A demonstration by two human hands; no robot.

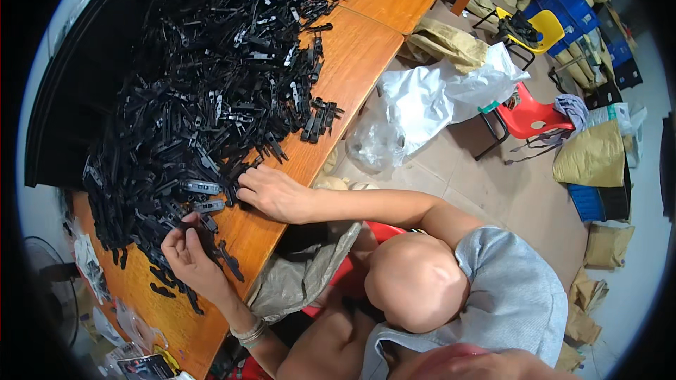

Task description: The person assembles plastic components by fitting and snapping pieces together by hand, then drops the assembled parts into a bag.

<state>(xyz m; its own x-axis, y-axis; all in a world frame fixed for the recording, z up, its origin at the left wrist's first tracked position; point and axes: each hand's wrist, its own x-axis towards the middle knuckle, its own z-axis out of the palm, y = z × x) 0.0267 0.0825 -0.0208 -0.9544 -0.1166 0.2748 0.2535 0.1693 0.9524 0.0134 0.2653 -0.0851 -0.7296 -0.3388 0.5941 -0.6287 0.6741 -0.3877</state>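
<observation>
A large heap of small black plastic parts [211, 98], long and narrow like clips, covers much of the wooden table [359, 42]. My left hand [193, 260], with bracelets at its wrist, is at the heap's near edge. Its fingers are bent but apart, the fingertips beside a few black parts, and no held piece shows. Curled at the table side of the heap, my right hand [274, 193] has its fingertips down among the parts. What it grips is hidden under the fingers. Two greyish parts [204, 195] lie between the hands. A loose black part [230, 262] rests right of my left hand.
A black panel [84, 63] stands along the heap's left side. Grey sacking [303, 271] hangs by the table's near edge. On the floor to the right are a silvery plastic bag [429, 98], a red chair [528, 116], a yellow chair [546, 28] and blue crates [567, 10].
</observation>
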